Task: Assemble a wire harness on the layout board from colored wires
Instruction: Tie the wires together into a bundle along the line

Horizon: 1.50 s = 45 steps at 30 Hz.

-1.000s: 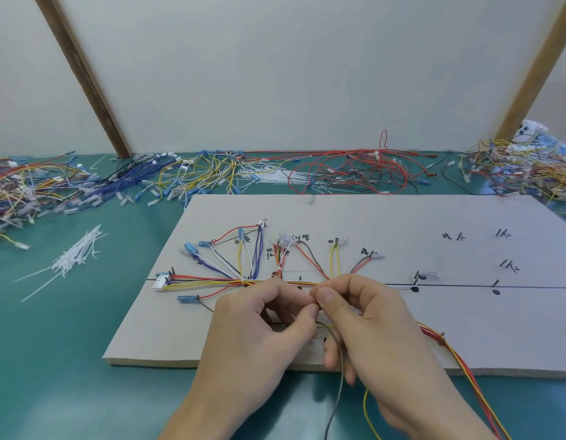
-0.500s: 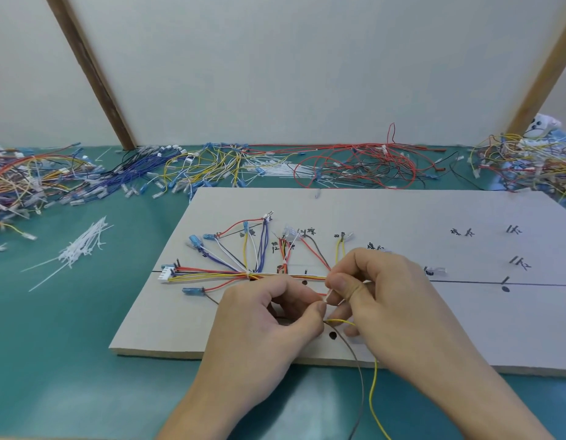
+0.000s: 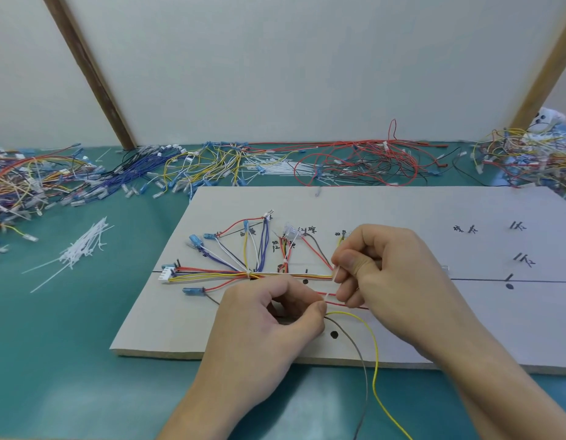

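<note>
Nearest, a yellow wire and a grey wire trail off the near edge of the layout board, their upper ends pinched in the curled fingers of the left hand, probably to keep them gathered against the trunk. Just beyond, the right hand pinches a white cable tie at the wire bundle lying along the board's drawn line (apparently to bind it there). Farther left lie spare cable ties, and along the far wall heaps of loose wires, kept within reach.
</note>
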Motion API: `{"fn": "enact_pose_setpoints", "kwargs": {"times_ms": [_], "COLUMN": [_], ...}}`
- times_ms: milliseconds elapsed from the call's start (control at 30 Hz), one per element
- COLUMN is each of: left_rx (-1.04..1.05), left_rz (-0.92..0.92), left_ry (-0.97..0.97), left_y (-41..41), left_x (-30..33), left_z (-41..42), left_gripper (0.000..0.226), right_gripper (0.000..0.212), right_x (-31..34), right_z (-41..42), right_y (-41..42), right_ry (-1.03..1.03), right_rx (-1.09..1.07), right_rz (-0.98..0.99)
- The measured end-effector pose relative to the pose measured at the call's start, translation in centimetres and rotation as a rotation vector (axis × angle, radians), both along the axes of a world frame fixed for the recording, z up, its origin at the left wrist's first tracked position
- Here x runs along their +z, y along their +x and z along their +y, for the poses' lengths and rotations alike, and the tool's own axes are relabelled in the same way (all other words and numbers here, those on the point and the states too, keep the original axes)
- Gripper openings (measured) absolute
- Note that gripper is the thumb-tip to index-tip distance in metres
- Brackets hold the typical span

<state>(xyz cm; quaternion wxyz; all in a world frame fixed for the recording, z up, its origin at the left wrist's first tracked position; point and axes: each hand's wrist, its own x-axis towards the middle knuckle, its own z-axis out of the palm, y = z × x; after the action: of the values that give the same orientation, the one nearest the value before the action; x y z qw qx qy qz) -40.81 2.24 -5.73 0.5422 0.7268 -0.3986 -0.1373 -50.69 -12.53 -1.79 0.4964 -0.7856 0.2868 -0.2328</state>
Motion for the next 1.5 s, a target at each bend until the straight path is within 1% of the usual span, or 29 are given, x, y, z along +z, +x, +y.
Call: {"fn": "enact_pose_setpoints", "kwargs": {"times_ms": [167, 267, 467, 567, 667, 867, 1067, 1167, 1300, 1333, 1400, 1467, 1500], "left_rx": [-0.016, -0.017, -0.023, -0.021, -0.047, -0.06, -0.071, -0.064, -0.061, -0.06, -0.041, -0.04, -0.053], "left_rz": [-0.014, -0.069, -0.127, -0.125, -0.176, -0.299, -0.352, -0.388, -0.532, -0.538, -0.436, -0.292, -0.257], "left_ry": [0.03, 0.045, 0.066, 0.066, 0.071, 0.05, 0.001, -0.024, -0.082, -0.086, -0.076, -0.054, -0.034], "left_y": [0.3, 0.5, 0.6, 0.5, 0.4, 0.3, 0.4, 0.4, 0.4, 0.4, 0.5, 0.6, 0.8], "left_x": [-0.1, -0.3, -0.4, -0.3, -0.1, 0.0, -0.3, -0.5, -0.8, -0.9, -0.9, -0.7, -0.6], "left_z": [-0.1, -0.2, -0.1, 0.0, -0.1, 0.1, 0.1, 0.1, 0.4, 0.5, 0.9, 1.1, 1.1], "left_gripper": [0.006, 0.008, 0.005, 0.003, 0.005, 0.011, 0.014, 0.013, 0.01, 0.007, 0.003, 0.006, 0.008], "right_gripper": [0.029, 0.029, 0.029, 0.03, 0.03, 0.032, 0.033, 0.032, 0.026, 0.025, 0.022, 0.019, 0.018], "right_x": [0.2, 0.2, 0.3, 0.3, 0.0, -0.6, -0.6, -0.4, 0.1, 0.2, 0.5, 0.6, 0.6], "right_z": [-0.6, -0.7, -0.6, -0.4, -0.2, 0.1, 0.4, 0.6, 0.8, 1.0, 1.3, 1.6, 1.8], "right_y": [0.2, 0.2, 0.2, 0.1, 0.0, 0.0, 0.0, -0.1, -0.9, -1.2, -1.9, -2.5, -2.7], "right_ry": [0.051, 0.086, 0.145, 0.169, 0.187, 0.237, 0.29, 0.299, 0.354, 0.381, 0.43, 0.457, 0.465], "right_rx": [0.011, 0.002, 0.004, 0.005, -0.013, -0.023, -0.035, -0.035, 0.004, 0.017, 0.034, 0.054, 0.067], "right_rz": [-0.021, -0.054, -0.116, -0.162, -0.189, -0.213, -0.231, -0.254, -0.292, -0.306, -0.343, -0.365, -0.37]}}
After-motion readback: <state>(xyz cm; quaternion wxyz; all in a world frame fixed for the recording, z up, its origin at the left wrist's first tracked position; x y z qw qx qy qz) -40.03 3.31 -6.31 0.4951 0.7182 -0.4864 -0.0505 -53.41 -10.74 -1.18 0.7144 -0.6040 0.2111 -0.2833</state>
